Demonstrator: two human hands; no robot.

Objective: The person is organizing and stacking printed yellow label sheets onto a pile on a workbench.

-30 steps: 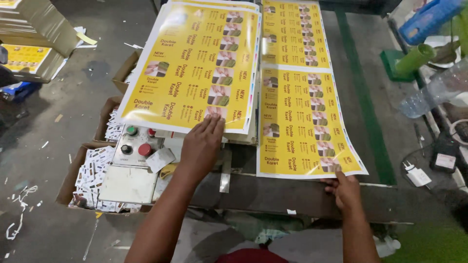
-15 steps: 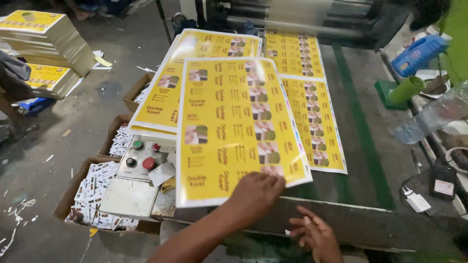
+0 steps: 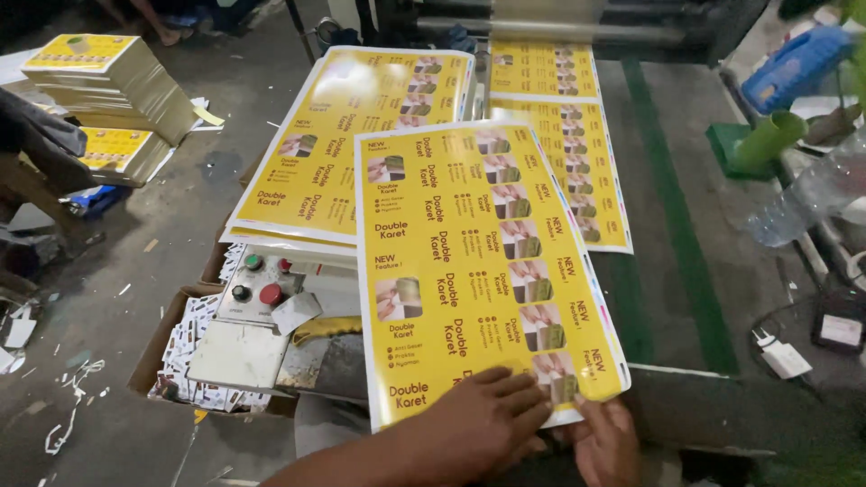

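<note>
Print shop floor, yellow printed sheets (image 3: 487, 271) off a roller machine (image 3: 541, 27), stacked prints (image 3: 108, 81), button panel (image 3: 257, 280)
</note>
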